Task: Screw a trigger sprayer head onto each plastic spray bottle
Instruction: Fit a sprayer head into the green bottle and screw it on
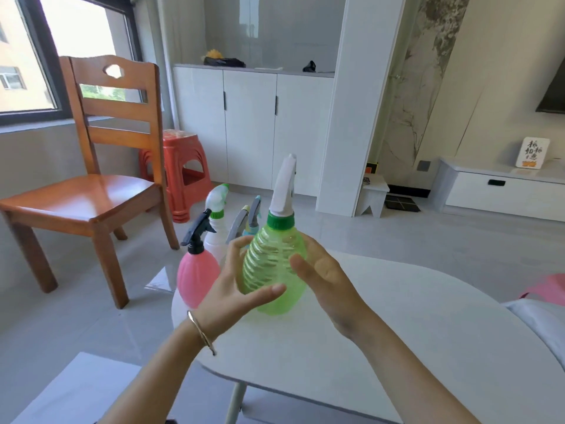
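Both hands hold the green bottle (pixel 276 280) near the far left edge of the white table (pixel 397 316). I cannot tell if its bottom touches the table. The left hand (pixel 234 286) curls round one side, thumb across the front. The right hand (pixel 325 275) cups the other side, its fingers hidden behind. A white sprayer head (pixel 284 191) sits on top of the bottle. A pink bottle (pixel 197 278) stands just beside the left hand. A white bottle (pixel 214 240) is behind it.
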